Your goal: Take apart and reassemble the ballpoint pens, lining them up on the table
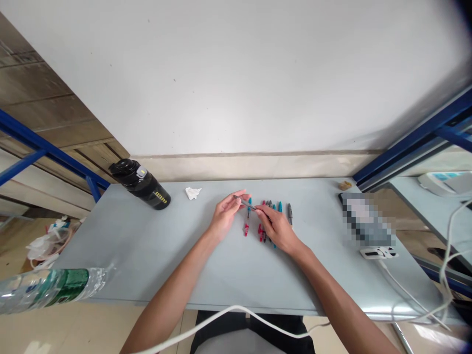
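Note:
A slim grey pen spans the gap between my two hands, a little above the table. My left hand pinches its far-left end between thumb and fingers. At its other end, my right hand grips it with thumb and forefinger. Just below the held pen lies a pen with a blue end and a red end. Several red, grey and blue pens lie side by side, partly hidden under my right hand. To the right of them lies a dark grey pen.
A black bottle stands at the table's back left, near crumpled tissue. A clear plastic bottle is at front left. On the right are a blurred phone-like object, a white device and white cables.

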`<state>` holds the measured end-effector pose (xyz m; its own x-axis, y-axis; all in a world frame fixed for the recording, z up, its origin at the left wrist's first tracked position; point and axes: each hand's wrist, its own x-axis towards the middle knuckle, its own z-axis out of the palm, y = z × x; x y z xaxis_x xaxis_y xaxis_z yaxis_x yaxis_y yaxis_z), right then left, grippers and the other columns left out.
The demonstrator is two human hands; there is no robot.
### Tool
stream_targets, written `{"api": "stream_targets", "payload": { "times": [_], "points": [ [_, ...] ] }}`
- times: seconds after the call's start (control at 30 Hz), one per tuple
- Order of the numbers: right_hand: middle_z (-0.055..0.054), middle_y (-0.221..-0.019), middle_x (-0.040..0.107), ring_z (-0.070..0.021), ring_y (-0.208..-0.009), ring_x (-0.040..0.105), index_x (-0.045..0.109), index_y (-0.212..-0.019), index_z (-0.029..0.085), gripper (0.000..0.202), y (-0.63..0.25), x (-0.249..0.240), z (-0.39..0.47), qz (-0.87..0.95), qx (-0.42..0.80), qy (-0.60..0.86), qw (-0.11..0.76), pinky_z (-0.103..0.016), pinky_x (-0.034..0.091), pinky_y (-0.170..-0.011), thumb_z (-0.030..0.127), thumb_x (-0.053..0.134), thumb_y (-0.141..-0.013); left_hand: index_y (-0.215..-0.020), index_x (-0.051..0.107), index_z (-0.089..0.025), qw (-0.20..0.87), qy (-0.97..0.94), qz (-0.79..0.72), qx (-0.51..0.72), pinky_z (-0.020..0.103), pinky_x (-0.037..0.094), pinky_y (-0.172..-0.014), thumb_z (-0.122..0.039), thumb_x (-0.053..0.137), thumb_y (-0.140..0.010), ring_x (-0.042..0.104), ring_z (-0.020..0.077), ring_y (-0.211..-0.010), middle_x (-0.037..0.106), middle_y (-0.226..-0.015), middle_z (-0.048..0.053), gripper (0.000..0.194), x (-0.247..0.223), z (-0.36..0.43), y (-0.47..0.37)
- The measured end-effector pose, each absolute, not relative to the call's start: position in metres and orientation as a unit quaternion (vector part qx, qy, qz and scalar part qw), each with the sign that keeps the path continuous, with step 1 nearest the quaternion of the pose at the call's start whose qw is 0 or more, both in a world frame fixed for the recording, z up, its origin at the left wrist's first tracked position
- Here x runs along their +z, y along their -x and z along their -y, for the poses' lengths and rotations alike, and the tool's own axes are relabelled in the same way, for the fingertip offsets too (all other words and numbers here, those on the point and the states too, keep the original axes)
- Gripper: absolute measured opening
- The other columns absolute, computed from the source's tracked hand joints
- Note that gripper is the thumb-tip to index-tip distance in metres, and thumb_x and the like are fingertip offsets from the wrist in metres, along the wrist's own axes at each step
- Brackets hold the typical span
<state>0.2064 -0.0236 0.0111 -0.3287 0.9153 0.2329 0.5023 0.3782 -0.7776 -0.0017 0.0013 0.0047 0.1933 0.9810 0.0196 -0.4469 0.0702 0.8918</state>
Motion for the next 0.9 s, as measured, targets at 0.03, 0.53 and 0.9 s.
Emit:
{"api": "stream_targets", "payload": {
  "times": [0.03, 0.53, 0.9],
  "points": [
    [-0.008, -0.096, 0.074, -0.0257, -0.081, 0.066, 0.068, -0.128, 0.025, 0.045, -0.208, 0.01, 0.025, 0.757, 0.303, 0.474, 0.333, -0.043, 0.054, -0.081, 0.053, 0.035, -0.116, -0.132, 0.077, -0.022, 0.665, -0.395, -0.314, 0.55, 0.045, 0.049, -0.115, -0.045, 0.083, -0.094, 0.068, 0.0313, -0.134, 0.078, -0.132, 0.013, 0.045, 0.005, -0.001, 0.001],
    [-0.009, -0.095, 0.073, -0.0249, -0.077, 0.067, 0.066, -0.127, 0.026, 0.039, -0.208, 0.003, 0.026, 0.782, 0.255, 0.441, 0.358, -0.039, 0.053, -0.076, 0.048, 0.036, -0.117, -0.099, 0.074, -0.021, 0.603, -0.375, -0.366, 0.601, 0.031, 0.054, -0.082, -0.049, 0.096, -0.079, 0.074, 0.0196, -0.093, 0.081, -0.098, 0.007, 0.041, -0.003, -0.005, 0.006],
    [-0.008, -0.097, 0.072, -0.0234, -0.078, 0.066, 0.059, -0.124, 0.024, 0.028, -0.213, 0.002, 0.024, 0.79, 0.227, 0.45, 0.35, -0.035, 0.049, -0.074, 0.043, 0.04, -0.117, -0.105, 0.079, -0.021, 0.63, -0.364, -0.345, 0.593, 0.031, 0.056, -0.084, -0.037, 0.096, -0.08, 0.073, 0.0192, -0.099, 0.08, -0.109, 0.008, 0.035, 0.001, -0.005, 0.009]
  ]
}}
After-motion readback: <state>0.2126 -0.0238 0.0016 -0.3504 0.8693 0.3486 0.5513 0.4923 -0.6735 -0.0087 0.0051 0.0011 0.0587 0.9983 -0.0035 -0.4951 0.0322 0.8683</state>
